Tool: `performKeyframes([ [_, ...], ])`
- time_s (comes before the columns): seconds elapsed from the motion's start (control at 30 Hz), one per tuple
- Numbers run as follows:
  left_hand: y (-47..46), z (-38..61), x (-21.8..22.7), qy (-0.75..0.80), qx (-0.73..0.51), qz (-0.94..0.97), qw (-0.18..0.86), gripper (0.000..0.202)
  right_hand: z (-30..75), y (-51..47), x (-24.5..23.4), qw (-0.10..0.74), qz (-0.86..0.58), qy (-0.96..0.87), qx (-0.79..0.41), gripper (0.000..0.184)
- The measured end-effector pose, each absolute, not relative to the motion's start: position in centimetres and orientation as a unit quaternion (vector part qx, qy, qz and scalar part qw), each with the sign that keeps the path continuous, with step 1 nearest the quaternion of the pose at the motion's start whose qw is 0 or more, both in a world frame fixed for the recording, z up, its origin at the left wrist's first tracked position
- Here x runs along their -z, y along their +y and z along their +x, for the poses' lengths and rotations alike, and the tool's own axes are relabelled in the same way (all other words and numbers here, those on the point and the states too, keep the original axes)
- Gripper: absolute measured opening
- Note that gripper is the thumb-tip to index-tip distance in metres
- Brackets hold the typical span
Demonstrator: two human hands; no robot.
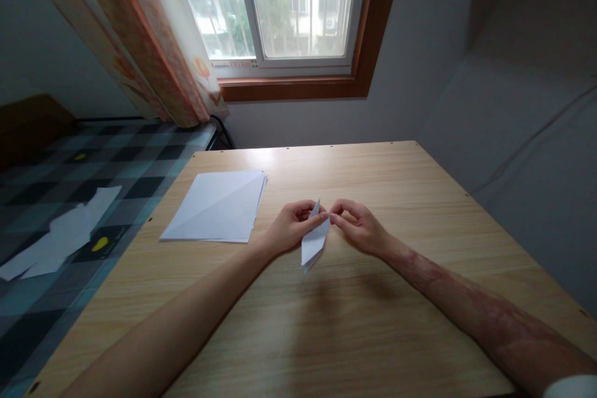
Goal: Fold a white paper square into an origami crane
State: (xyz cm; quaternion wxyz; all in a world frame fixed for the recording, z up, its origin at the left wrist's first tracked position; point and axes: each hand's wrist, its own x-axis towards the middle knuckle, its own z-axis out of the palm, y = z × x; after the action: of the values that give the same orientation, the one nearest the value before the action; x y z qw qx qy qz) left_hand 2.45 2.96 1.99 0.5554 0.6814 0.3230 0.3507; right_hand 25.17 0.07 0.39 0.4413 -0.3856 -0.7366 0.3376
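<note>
A small folded piece of white paper (315, 241) is held up above the wooden table (364, 336), its pointed tip upward and its layers parting slightly at the lower end. My left hand (298, 224) is closed on it, the thumb lying across its front. At the paper's right edge, the thumb and forefinger of my right hand (355, 224) are pinched together, touching that edge. Whatever lies between those right fingertips is mostly hidden. A stack of white paper sheets (214, 205) with a diagonal crease on top rests to the left of my hands.
Left of the table is a bed with a checked cover (28, 329), and white paper strips (60, 233) lie on it. A curtain (153, 31) hangs beside the window (298, 6) beyond the table. A cable (536, 137) runs along the right wall.
</note>
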Motion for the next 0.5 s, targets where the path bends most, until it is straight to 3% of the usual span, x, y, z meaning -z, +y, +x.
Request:
performKeyframes([
  [0.5,2.7,2.5,-2.2,0.32,-0.349,0.684,0.555,0.045,25.3,0.0,-0.9,0.43,-0.373,-0.759,-0.316,0.027],
])
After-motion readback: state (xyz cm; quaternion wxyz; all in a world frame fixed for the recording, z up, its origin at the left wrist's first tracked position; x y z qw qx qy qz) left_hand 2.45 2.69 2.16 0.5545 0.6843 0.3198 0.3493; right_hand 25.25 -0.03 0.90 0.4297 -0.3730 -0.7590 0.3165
